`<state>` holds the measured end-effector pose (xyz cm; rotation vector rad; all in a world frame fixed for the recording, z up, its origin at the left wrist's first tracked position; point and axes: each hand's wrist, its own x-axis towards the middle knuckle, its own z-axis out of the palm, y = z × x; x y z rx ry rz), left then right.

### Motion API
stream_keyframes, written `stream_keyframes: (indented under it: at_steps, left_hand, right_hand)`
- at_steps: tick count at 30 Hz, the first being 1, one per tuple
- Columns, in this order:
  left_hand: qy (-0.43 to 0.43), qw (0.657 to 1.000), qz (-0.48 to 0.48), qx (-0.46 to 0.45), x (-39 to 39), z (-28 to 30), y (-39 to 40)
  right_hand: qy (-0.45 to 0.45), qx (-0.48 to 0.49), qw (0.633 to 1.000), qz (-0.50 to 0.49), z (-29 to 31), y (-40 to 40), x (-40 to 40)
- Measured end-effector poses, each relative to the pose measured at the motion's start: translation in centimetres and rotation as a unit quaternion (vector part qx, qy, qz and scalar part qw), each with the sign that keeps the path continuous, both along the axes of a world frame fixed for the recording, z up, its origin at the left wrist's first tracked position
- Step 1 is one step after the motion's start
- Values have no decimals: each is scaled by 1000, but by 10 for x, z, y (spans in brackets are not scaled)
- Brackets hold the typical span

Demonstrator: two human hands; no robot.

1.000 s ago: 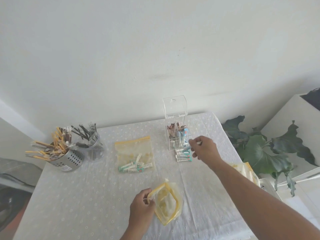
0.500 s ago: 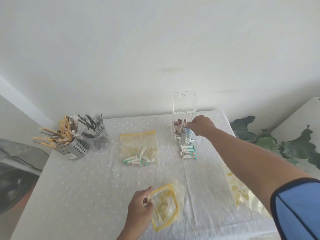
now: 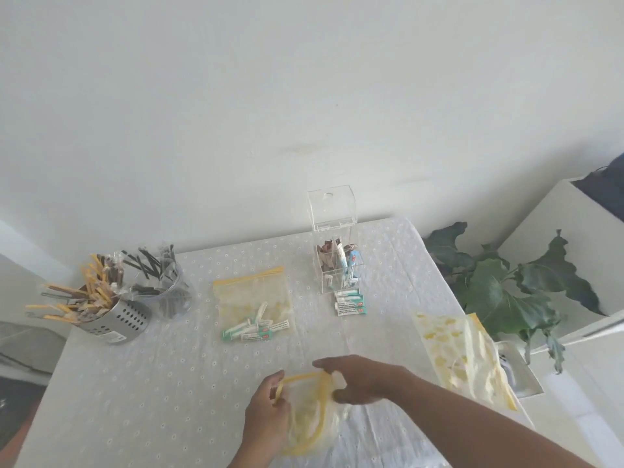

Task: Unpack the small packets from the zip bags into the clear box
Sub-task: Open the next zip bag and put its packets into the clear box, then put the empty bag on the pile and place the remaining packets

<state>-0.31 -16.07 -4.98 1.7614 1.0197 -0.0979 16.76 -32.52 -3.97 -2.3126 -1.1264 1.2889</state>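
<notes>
Zip bag (image 3: 309, 413) between both hands (image 3: 314, 400)

My one camera sits on my head, looking forward and down over the desk (image 3: 152, 383) toward the wall (image 3: 304, 96) behind it. Its wide angle bends the desk's edges. My hands fall close at the bottom of the view; the desk's far edge lies mid-frame, and the wall fills the upper half.

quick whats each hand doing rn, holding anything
Left hand: grip pinches the yellow rim of the zip bag.
Right hand: at the bag's mouth; grip cannot be told.
</notes>
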Motion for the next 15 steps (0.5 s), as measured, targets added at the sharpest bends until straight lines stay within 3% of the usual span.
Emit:
stream_keyframes:
  at_steps: [4, 9, 15]
  left_hand:
    - [5, 999, 30, -38, 13, 4, 7]
    - [-11, 999, -32, -40, 24, 8, 2]
    - [-39, 993, -80, -74, 42, 5, -10]
  right_hand:
    - [-9, 38, 989, -143, -23, -16, -25]
    - [40, 77, 913, -399, -31, -42, -44]
    - [70, 98, 848, -516, -29, -65, -66]
